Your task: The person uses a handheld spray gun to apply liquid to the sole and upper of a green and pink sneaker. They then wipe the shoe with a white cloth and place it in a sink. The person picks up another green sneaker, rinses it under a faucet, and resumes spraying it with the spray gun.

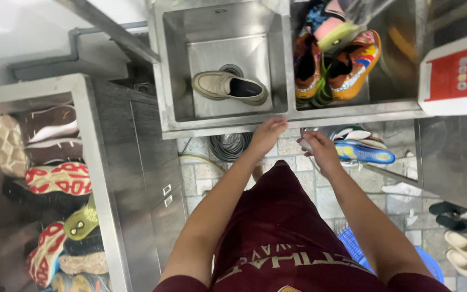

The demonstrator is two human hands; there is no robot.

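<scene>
Beige loafer [229,87]: lies on side in left basin of steel sink [171,70], over drain, at 11 o'clock from left hand [267,133]. Likely light, upper soft, sole stiffer; possibly wet, slippery. Best hold judged at heel collar or across midfoot. Left hand: arm extended forward, fingers resting on sink front rim, grip loose, empty. Right hand [320,150]: at 4 o'clock from left, below rim, grip curled round small pale object, identity unclear. Colourful sneakers [335,64] fill right basin.
</scene>
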